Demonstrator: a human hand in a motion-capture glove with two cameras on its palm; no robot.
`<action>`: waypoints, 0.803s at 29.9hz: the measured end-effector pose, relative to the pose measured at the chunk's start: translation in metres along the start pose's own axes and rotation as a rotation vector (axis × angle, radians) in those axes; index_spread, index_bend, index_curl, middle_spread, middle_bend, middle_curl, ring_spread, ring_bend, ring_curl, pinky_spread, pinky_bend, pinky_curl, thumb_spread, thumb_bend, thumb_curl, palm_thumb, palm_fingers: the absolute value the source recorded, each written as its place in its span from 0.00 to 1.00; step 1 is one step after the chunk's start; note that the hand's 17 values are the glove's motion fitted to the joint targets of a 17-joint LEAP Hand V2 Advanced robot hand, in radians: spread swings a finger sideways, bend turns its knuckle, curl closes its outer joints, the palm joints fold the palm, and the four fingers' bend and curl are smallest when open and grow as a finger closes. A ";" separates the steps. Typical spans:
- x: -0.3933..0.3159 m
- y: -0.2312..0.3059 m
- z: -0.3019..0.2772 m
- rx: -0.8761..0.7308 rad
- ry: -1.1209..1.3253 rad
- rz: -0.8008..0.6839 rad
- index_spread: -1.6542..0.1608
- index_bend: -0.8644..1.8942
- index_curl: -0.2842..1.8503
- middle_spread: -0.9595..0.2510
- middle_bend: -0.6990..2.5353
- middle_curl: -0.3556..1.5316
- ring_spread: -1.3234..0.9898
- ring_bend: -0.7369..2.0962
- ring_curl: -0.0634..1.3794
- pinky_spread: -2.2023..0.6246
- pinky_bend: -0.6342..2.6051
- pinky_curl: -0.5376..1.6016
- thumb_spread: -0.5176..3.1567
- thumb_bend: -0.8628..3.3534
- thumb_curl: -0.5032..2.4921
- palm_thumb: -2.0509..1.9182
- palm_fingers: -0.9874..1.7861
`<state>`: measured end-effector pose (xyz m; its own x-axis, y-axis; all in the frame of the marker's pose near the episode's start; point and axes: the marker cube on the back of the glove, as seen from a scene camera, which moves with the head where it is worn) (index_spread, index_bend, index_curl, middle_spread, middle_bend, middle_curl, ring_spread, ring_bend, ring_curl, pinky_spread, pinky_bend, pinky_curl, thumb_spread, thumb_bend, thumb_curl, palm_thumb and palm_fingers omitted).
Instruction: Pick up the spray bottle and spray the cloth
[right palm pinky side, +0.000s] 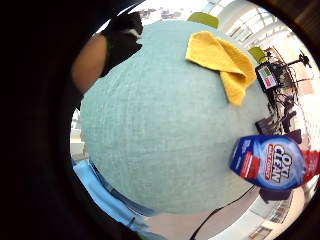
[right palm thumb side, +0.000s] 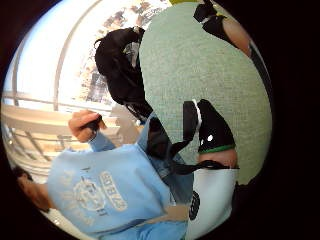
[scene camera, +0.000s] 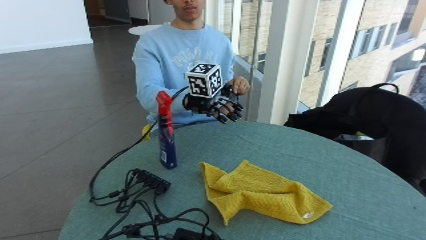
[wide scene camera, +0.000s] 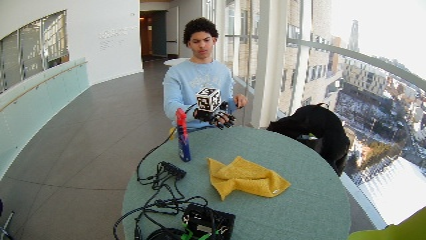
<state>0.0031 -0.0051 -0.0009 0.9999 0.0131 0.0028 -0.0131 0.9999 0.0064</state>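
Round green table (scene camera: 373, 200) by tall windows (wide scene camera: 313, 60); gloved right hand (scene camera: 216, 106), fingers relaxed, holds nothing

Black-gloved right hand (scene camera: 214, 106) is hovering above the round teal table's (scene camera: 359, 175) near edge, nothing between it and the upright blue spray bottle with red trigger (scene camera: 166, 131). Tangled black cables (scene camera: 143, 200) are crowding the area beside the crumpled yellow cloth (scene camera: 263, 192).
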 end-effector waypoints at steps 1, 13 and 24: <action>0.001 -0.001 0.000 0.001 -0.001 0.003 0.80 0.41 0.17 0.76 0.32 0.23 0.57 0.35 0.08 0.81 0.29 0.28 0.25 0.29 0.20 0.65 0.57; 0.019 -0.009 0.007 -0.032 0.014 0.068 0.71 0.39 0.24 0.74 0.31 0.30 0.57 0.34 0.16 0.85 0.28 0.34 0.39 0.29 0.24 0.67 0.56; 0.024 -0.001 0.000 -0.009 0.032 0.091 0.69 0.37 0.26 0.74 0.30 0.33 0.57 0.33 0.18 0.85 0.27 0.36 0.44 0.27 0.26 0.68 0.55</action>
<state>0.0270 -0.0057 -0.0011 0.9942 0.1035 -0.0295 -0.1036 0.9946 -0.0017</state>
